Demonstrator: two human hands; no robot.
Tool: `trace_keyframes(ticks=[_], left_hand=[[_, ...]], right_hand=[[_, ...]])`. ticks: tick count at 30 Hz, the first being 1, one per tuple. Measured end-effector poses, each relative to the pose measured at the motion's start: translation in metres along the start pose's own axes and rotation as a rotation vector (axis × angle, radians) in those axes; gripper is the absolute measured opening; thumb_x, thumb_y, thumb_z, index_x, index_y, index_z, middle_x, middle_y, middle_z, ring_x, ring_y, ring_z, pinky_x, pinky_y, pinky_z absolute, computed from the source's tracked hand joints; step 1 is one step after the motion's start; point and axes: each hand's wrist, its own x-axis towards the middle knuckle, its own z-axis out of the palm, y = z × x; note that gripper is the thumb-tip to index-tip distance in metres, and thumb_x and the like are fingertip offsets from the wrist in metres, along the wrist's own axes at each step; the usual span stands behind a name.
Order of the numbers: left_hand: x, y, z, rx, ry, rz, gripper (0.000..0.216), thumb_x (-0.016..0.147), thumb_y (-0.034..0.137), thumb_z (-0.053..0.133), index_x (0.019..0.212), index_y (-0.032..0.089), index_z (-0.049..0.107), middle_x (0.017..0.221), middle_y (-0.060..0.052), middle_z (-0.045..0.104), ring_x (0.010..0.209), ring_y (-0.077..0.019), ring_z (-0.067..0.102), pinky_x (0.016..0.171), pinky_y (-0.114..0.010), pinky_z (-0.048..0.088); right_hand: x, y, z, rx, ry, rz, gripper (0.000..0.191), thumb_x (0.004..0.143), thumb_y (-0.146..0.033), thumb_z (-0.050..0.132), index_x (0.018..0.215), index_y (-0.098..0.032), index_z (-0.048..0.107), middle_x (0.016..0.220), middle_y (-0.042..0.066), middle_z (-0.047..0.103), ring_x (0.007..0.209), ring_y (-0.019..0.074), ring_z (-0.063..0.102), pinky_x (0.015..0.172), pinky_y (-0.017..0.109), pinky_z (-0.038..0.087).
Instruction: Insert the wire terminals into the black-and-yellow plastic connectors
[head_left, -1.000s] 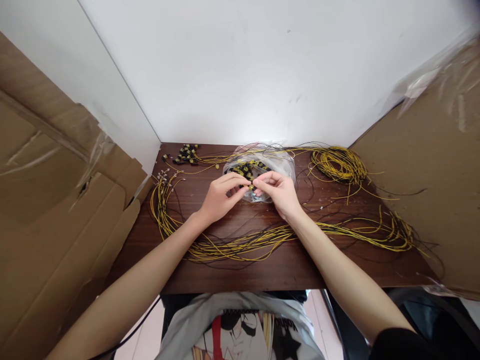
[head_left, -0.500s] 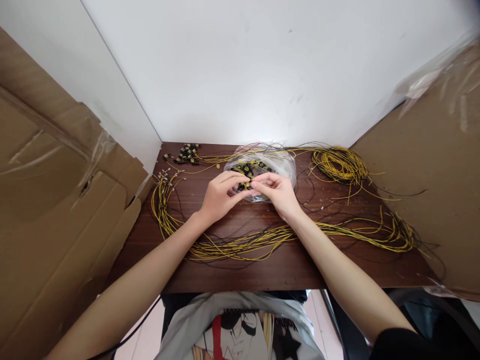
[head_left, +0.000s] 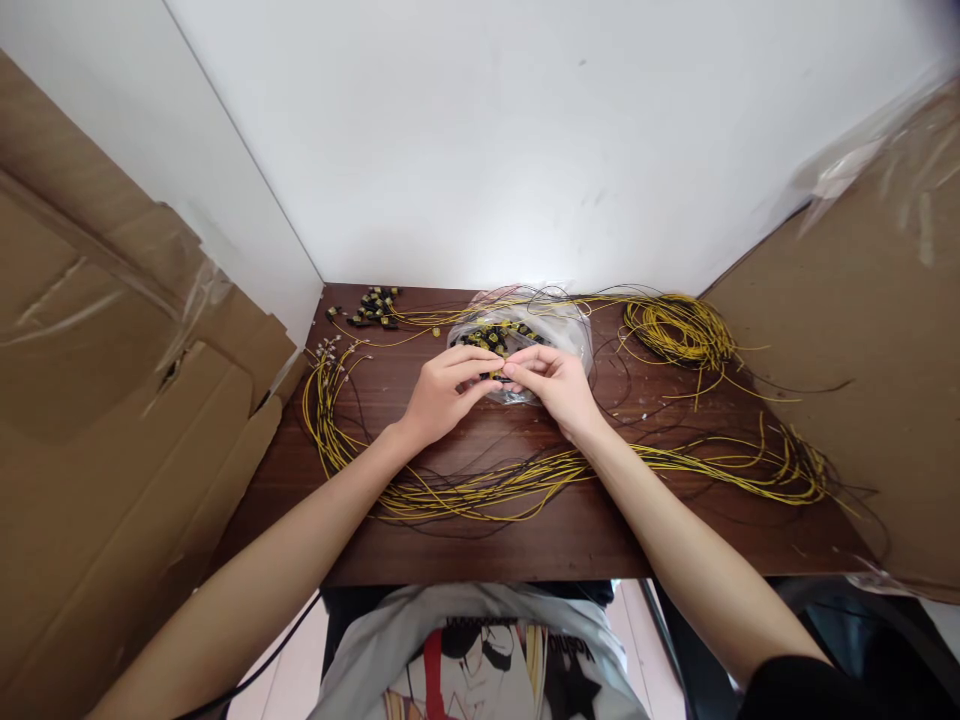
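Observation:
My left hand [head_left: 444, 393] and my right hand [head_left: 553, 385] meet fingertip to fingertip over the middle of a dark wooden table [head_left: 570, 540]. Both pinch a small black and yellow connector [head_left: 498, 372] between them. Just behind the fingers lies a clear plastic bag [head_left: 564, 330] holding several more black and yellow connectors. Long yellow and black wires [head_left: 480, 490] run across the table under my wrists.
A coil of yellow wire [head_left: 679, 330] lies at the back right. A small heap of black connectors [head_left: 373, 307] sits at the back left. Wire ends with terminals [head_left: 330, 355] fan out on the left. Cardboard sheets [head_left: 112, 400] flank both sides; a white wall stands behind.
The fingertips have shifted slightly against each other while pinching the small connector. Arms and wires stay where they were.

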Motion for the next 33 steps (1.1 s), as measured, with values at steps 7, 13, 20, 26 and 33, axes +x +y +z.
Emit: trace_keyframes(ticks=[7,13,20,26,33], left_hand=[[0.000,0.001,-0.001,-0.031,-0.007,-0.036,0.018,0.081,0.021,0.063,0.097,0.016,0.070,0.099,-0.012,0.069,0.090,-0.0173,0.064,0.066,-0.025,0.054],[0.007,0.001,-0.009,-0.017,0.029,-0.063,0.019,0.081,0.022,0.063,0.097,0.015,0.071,0.097,-0.012,0.069,0.084,-0.0151,0.064,0.059,-0.022,0.051],[0.019,-0.012,-0.039,0.112,0.197,-0.112,0.019,0.078,0.023,0.066,0.094,0.016,0.072,0.094,-0.007,0.070,0.066,-0.0094,0.059,0.057,-0.021,0.049],[0.021,-0.036,-0.081,0.292,0.423,-0.273,0.020,0.076,0.027,0.067,0.091,0.015,0.072,0.093,-0.007,0.070,0.060,-0.0083,0.055,0.057,-0.022,0.047],[0.021,-0.052,-0.108,0.476,0.533,-0.324,0.027,0.078,0.032,0.064,0.095,0.013,0.071,0.094,-0.008,0.069,0.058,-0.0091,0.053,0.057,-0.024,0.047]], right_hand=[[-0.001,-0.001,0.000,-0.027,-0.023,-0.016,0.025,0.063,-0.035,0.077,0.075,-0.017,0.065,0.064,0.001,0.066,0.058,0.0114,0.062,0.057,0.025,0.050],[-0.002,-0.005,-0.003,-0.159,-0.160,-0.014,0.033,0.074,-0.045,0.066,0.088,-0.015,0.066,0.060,0.000,0.062,0.042,0.0064,0.045,0.041,0.022,0.036],[-0.005,-0.025,-0.016,-0.423,-0.173,-0.138,0.032,0.080,-0.044,0.059,0.077,-0.013,0.069,0.046,-0.005,0.043,0.043,0.0062,0.033,0.044,0.022,0.024],[0.001,-0.051,-0.048,-0.425,-0.026,-0.377,0.030,0.079,-0.038,0.064,0.061,-0.014,0.066,0.047,-0.003,0.049,0.043,0.0052,0.032,0.043,0.022,0.022],[0.002,-0.137,-0.088,-0.405,0.259,-0.712,0.028,0.072,-0.038,0.072,0.055,-0.017,0.064,0.050,0.000,0.057,0.047,0.0076,0.045,0.045,0.024,0.031]])
